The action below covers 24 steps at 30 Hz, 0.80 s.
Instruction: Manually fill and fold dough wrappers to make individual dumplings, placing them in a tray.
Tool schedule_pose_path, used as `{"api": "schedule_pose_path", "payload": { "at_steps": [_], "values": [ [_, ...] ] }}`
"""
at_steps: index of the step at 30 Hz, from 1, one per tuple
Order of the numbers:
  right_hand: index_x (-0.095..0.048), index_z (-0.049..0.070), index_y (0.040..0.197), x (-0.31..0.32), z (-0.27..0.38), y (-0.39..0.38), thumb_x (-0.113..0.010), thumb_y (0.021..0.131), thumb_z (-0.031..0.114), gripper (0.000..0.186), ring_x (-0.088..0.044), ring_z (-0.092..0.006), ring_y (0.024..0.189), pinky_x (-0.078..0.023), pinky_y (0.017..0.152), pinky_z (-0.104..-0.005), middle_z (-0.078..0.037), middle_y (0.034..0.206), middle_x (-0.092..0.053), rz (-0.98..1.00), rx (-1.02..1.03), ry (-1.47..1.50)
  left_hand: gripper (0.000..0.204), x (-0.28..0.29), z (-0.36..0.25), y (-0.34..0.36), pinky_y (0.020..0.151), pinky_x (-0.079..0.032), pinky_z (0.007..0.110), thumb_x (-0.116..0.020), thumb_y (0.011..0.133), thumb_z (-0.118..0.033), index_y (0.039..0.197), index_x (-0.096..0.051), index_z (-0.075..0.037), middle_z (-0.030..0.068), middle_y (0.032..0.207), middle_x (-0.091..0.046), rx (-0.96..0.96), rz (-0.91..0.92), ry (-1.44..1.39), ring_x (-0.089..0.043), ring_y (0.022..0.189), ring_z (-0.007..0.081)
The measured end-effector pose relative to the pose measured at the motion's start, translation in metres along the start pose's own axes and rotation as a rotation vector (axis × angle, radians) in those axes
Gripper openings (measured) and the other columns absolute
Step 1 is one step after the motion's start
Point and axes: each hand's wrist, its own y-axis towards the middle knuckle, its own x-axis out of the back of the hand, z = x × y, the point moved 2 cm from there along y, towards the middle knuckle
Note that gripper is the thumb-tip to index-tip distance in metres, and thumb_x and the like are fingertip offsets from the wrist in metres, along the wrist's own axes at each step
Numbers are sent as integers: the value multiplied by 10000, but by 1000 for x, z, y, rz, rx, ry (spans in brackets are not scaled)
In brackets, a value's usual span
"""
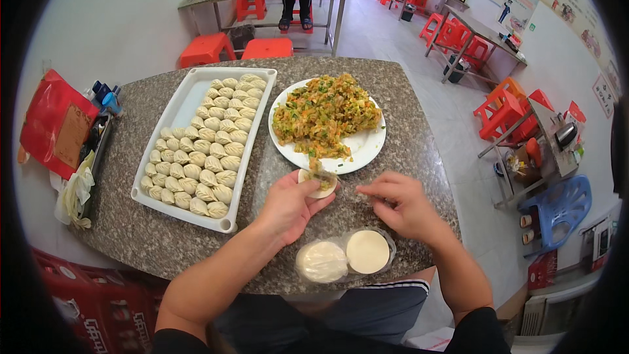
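My left hand (288, 203) is closed around a round dumpling wrapper (324, 191) with some filling on it. A narrow greyish strip, smeared with filling, lies over the wrapper by my thumb; I cannot make out its kind. To the right, my right hand (400, 203) hovers with the index finger stretched toward the wrapper, the thumb apart and nothing visible in it. Just beyond the hands is a white plate (373, 151) heaped with chopped vegetable filling (327, 115). Two stacks of round wrappers, one under clear plastic (322, 261) and one uncovered (367, 252), sit near the table's front edge.
A white tray (171, 101) of pleated dumplings (196, 154) stands left on the speckled stone table (419, 157). Farther left are a red bag (56, 121) and a plastic bag (80, 190). Red stools (206, 49) and a seated person's legs (296, 10) are beyond; red crates (92, 295) stand lower left.
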Motion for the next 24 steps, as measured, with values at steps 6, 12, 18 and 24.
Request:
{"api": "schedule_pose_path", "payload": {
  "at_steps": [6, 12, 18, 24],
  "values": [
    [-796, 49, 1158, -2, 10, 24, -694, 840, -37, 345, -704, -310, 805, -575, 738, -406, -132, 924, -689, -33, 43, -146, 315, 3, -1, 0, 1099, -594, 397, -509, 1081, -1, 1386, -549, 68, 182, 1354, -690, -11, 31, 10, -705, 1244, 288],
    [-796, 54, 1149, 2, 3, 28, -696, 839, -20, 334, -700, -322, 806, -577, 750, -427, -124, 931, -688, -89, 18, -204, 304, 2, -2, 0, 1096, -594, 396, -515, 1082, -7, 1375, -557, 62, 179, 1344, -694, 13, 0, 26, -705, 1246, 283],
    [-798, 56, 1161, -2, 11, 10, -699, 832, -29, 353, -719, -301, 834, -586, 758, -405, -119, 964, -707, 35, 27, -160, 307, 1, -4, 0, 1069, -604, 380, -512, 1086, -21, 1377, -563, 62, 174, 1335, -701, -12, 32, 11, -713, 1231, 277],
    [-797, 55, 1166, 9, 12, 4, -684, 840, -35, 356, -725, -278, 820, -588, 753, -377, -124, 962, -714, -118, -95, -48, 315, 4, -1, 1, 1062, -609, 380, -509, 1088, -24, 1385, -559, 72, 182, 1337, -700, -26, 32, 21, -711, 1236, 281]
  ]
}}
